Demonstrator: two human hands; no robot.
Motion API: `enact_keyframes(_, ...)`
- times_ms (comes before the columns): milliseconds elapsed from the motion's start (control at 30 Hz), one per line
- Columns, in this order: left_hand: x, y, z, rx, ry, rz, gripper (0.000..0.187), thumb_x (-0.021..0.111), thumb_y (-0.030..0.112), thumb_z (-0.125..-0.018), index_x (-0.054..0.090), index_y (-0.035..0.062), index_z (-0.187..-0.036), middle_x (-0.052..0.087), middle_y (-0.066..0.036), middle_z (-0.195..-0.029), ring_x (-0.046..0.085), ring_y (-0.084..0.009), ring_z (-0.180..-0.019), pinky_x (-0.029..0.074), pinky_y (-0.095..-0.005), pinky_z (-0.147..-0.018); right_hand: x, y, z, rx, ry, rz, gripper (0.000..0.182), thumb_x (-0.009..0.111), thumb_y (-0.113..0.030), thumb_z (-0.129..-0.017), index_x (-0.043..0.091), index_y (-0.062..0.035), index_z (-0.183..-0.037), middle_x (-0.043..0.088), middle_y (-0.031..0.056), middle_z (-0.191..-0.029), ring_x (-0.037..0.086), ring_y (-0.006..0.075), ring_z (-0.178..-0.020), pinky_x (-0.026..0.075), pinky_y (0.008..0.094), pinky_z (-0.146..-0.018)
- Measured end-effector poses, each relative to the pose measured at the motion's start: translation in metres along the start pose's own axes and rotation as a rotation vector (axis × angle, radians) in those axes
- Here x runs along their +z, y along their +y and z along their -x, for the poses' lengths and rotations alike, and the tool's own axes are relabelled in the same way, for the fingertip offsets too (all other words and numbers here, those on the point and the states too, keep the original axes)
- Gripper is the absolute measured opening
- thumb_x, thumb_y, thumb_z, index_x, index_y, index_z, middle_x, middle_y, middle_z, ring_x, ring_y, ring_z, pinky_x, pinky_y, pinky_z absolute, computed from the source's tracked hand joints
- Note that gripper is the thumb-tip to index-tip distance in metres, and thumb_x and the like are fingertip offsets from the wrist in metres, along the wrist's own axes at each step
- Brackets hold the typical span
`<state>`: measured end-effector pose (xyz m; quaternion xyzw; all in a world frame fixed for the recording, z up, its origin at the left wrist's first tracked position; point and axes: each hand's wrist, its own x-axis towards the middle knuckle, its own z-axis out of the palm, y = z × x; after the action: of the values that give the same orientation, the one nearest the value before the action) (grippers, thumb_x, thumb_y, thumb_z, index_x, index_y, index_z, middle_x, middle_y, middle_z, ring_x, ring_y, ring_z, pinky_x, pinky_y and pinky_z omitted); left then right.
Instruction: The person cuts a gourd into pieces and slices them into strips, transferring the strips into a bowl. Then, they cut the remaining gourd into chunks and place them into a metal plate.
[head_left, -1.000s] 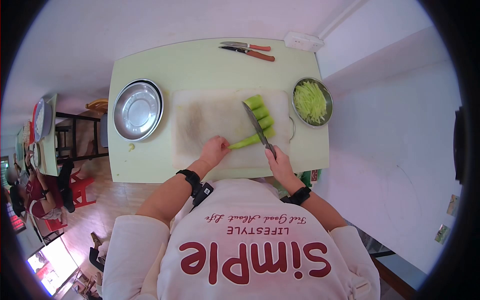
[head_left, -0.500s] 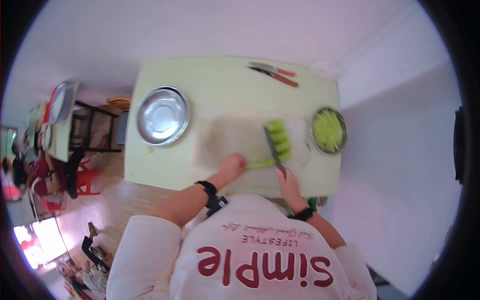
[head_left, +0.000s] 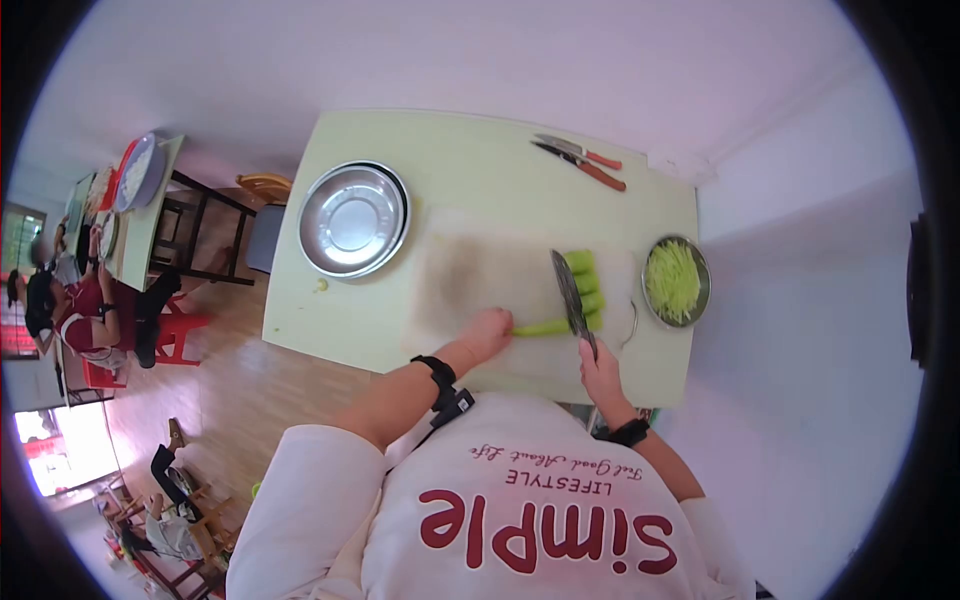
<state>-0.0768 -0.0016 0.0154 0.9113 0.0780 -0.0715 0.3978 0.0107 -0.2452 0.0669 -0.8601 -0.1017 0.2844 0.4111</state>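
My left hand [head_left: 487, 334] is closed on the end of a long green vegetable strip [head_left: 545, 327] lying across the front of the white cutting board [head_left: 520, 270]. In my right hand [head_left: 600, 370] is the handle of a dark-bladed knife [head_left: 570, 290]. Its blade points away from me, over the strip's right part and along the left side of several green vegetable pieces [head_left: 586, 280]. Right of the board stands a metal bowl of green shreds [head_left: 673, 282].
Stacked metal bowls [head_left: 353, 222] stand at the table's left. Two more cutting tools with red-brown handles [head_left: 590, 165] lie at the back right. A thin curled peel lies by the board's right edge. Other people [head_left: 105, 315] are at tables far left, near red stools [head_left: 180, 330].
The whole view has shifted, so the table appears farther right. Both hands keep their holds on the strip and the knife, and the knife blade shows its broad face more.
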Motion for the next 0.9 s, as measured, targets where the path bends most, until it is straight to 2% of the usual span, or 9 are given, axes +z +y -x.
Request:
enact_keyframes(200,-0.020,-0.012,0.006,-0.105,0.056,0.071,0.012,0.064,0.010,-0.073,0.060,0.0032,-0.082,0.061,-0.016,-0.085,0.061,-0.0353,-0.082,0.050,-0.0433,-0.073,0.006,-0.032,-0.003,0.002,-0.088,-0.112,0.036,0.052,-0.035,-0.095,0.055,0.0002,-0.096,0.053,0.0157,-0.066,0.051,0.0266,-0.057,0.044,0.0374,-0.057)
enact_keyframes(267,-0.021,-0.014,0.008,-0.180,0.158,0.056,0.011,0.064,0.011,-0.073,0.061,0.0035,-0.081,0.062,-0.015,-0.081,0.062,-0.0334,-0.077,0.050,-0.0417,-0.070,0.012,-0.039,-0.002,0.003,-0.119,-0.118,0.036,0.053,-0.035,-0.095,0.055,0.0002,-0.096,0.052,0.0155,-0.066,0.050,0.0258,-0.057,0.044,0.0369,-0.057)
enact_keyframes(367,-0.021,-0.005,0.007,-0.208,0.192,0.019,0.012,0.064,0.012,-0.074,0.061,0.0036,-0.082,0.062,-0.015,-0.081,0.062,-0.0328,-0.075,0.051,-0.0419,-0.069,0.016,-0.052,-0.001,-0.073,-0.182,-0.019,0.035,0.053,-0.035,-0.095,0.056,0.0001,-0.097,0.054,0.0173,-0.068,0.053,0.0283,-0.061,0.045,0.0377,-0.060)
enact_keyframes(433,-0.014,-0.008,0.006,-0.217,0.204,0.015,0.012,0.065,0.012,-0.074,0.061,0.0038,-0.082,0.063,-0.015,-0.081,0.062,-0.0329,-0.074,0.051,-0.0421,-0.068,0.017,-0.060,-0.001,-0.191,-0.147,0.069,0.034,0.054,-0.034,-0.094,0.056,-0.0002,-0.098,0.057,0.0201,-0.072,0.056,0.0340,-0.066,0.045,0.0394,-0.062)
enact_keyframes(467,-0.012,-0.009,0.006,-0.228,0.223,0.008,0.012,0.065,0.013,-0.074,0.061,0.0040,-0.082,0.063,-0.014,-0.081,0.062,-0.0329,-0.074,0.051,-0.0422,-0.068,0.016,-0.061,-0.002,-0.188,-0.151,0.072,0.034,0.054,-0.034,-0.094,0.056,-0.0002,-0.098,0.057,0.0201,-0.072,0.056,0.0340,-0.066,0.045,0.0394,-0.062)
enact_keyframes(533,-0.012,-0.012,0.006,-0.225,0.234,0.010,0.012,0.065,0.013,-0.074,0.061,0.0043,-0.082,0.062,-0.014,-0.080,0.062,-0.0328,-0.073,0.051,-0.0423,-0.067,0.015,-0.063,-0.003,-0.198,-0.175,0.098,0.034,0.054,-0.034,-0.094,0.057,0.0000,-0.098,0.059,0.0227,-0.077,0.058,0.0390,-0.071,0.046,0.0418,-0.064)
enact_keyframes(800,-0.019,-0.009,0.005,-0.220,0.268,0.038,0.012,0.066,0.012,-0.074,0.060,0.0043,-0.082,0.062,-0.015,-0.080,0.062,-0.0330,-0.074,0.051,-0.0414,-0.068,0.017,-0.064,-0.007,-0.258,-0.225,0.145,0.035,0.053,-0.033,-0.094,0.056,0.0008,-0.098,0.059,0.0243,-0.079,0.057,0.0412,-0.074,0.045,0.0435,-0.064)
enact_keyframes(900,-0.023,-0.006,0.005,-0.226,0.236,0.044,0.013,0.063,0.011,-0.075,0.059,0.0033,-0.084,0.062,-0.018,-0.083,0.061,-0.0368,-0.078,0.050,-0.0448,-0.071,0.018,-0.063,-0.007,-0.248,-0.222,0.147,0.035,0.053,-0.034,-0.094,0.056,0.0007,-0.097,0.059,0.0242,-0.078,0.057,0.0413,-0.073,0.045,0.0437,-0.064)
